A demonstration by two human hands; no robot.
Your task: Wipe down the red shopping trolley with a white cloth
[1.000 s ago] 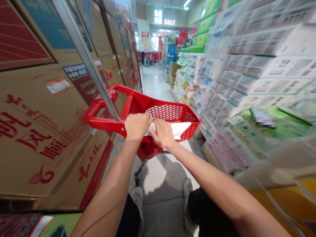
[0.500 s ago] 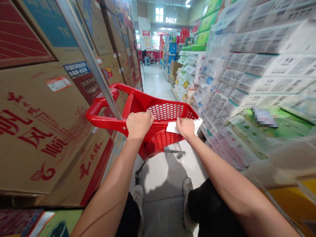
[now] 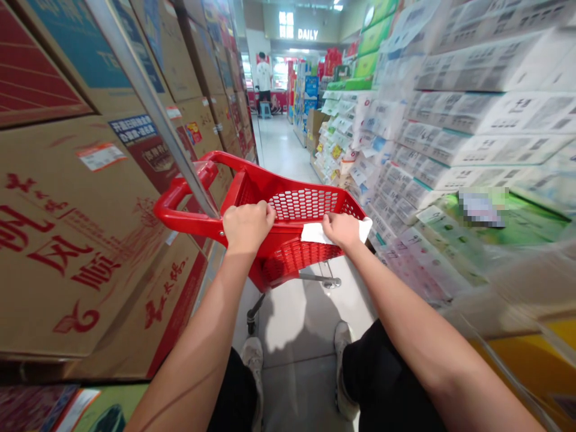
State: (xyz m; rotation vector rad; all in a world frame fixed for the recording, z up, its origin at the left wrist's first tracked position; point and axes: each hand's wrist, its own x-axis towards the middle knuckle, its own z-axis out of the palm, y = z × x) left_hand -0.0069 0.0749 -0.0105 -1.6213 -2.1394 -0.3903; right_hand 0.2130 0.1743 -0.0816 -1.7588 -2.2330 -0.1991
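Observation:
A red plastic shopping cart [image 3: 288, 261] stands sideways across the aisle in front of me, its handle to the left. My left hand [image 3: 247, 227] is closed over the cart's near top rim, close to the handle end. Farther right along that rim, my right hand [image 3: 344, 230] is closed on a thin white cloth [image 3: 314, 233], pressing it against the edge. Cloth sticks out on both sides of the fingers; whether it is fabric or paper I cannot tell. What shows of the basket's inside holds no goods.
Stacked cardboard boxes [image 3: 67, 240] and a metal post [image 3: 148, 102] line the left side. White packages [image 3: 472, 114] are piled high on the right, with a green package [image 3: 531, 216] lower down. Far along the aisle, a person [image 3: 264, 75] stands near a blue stool [image 3: 265, 110].
A person has come into view at the far end of the aisle. My left hand appears slightly farther left; both hands keep their grip on the cart's rim and the cloth.

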